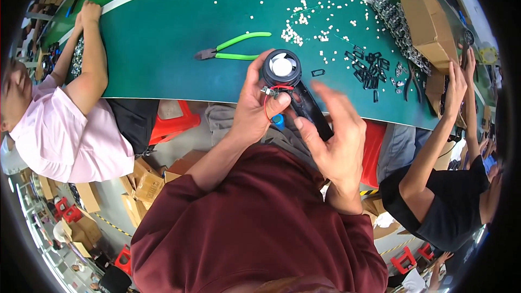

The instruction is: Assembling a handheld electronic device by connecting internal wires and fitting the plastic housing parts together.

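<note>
My left hand (252, 106) is closed around a black handheld fan (305, 100), whose round head, with white parts inside its ring, faces up. Its dark handle slants down toward my right side. Red wires (267, 107) and a small circuit board (269, 91) hang out by the left thumb. A blue round part (278, 120) shows just below that hand; what it belongs to is unclear. Beside the handle, my right hand (342, 141) has its fingers spread and slightly blurred, with nothing visible in them. Green-handled cutting pliers (230, 46) lie on the green table (157, 43), left of the fan head.
Small white pieces (293, 35) are scattered over the far table. Black rectangular frames (372, 70) and dark pliers (413, 82) lie to the right. Metal parts pile (399, 27) beside a cardboard box (426, 19). Co-workers sit at both sides, a pink sleeve (81, 135) left.
</note>
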A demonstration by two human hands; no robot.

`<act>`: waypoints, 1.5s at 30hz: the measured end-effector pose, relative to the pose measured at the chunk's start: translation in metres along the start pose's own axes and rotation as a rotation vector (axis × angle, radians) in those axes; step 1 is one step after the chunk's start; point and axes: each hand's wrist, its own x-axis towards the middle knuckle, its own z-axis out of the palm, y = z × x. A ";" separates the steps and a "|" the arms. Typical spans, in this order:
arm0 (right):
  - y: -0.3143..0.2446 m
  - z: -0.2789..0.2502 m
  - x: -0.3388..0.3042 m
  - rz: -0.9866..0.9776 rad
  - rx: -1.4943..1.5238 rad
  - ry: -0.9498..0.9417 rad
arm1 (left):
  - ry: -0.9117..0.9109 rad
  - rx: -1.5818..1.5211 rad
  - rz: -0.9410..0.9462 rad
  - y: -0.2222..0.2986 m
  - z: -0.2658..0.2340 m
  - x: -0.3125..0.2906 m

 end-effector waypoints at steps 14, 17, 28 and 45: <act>0.015 0.003 -0.011 0.119 0.110 0.024 | -0.072 0.280 0.211 0.006 0.008 0.008; 0.018 0.004 -0.011 0.028 0.084 0.102 | -0.111 0.462 0.191 0.011 0.003 0.010; 0.091 -0.048 -0.024 0.223 -0.318 0.495 | -0.060 0.392 0.245 0.024 -0.003 0.021; 0.128 -0.059 -0.025 0.319 -0.524 0.388 | -0.049 0.478 0.253 0.022 0.000 0.030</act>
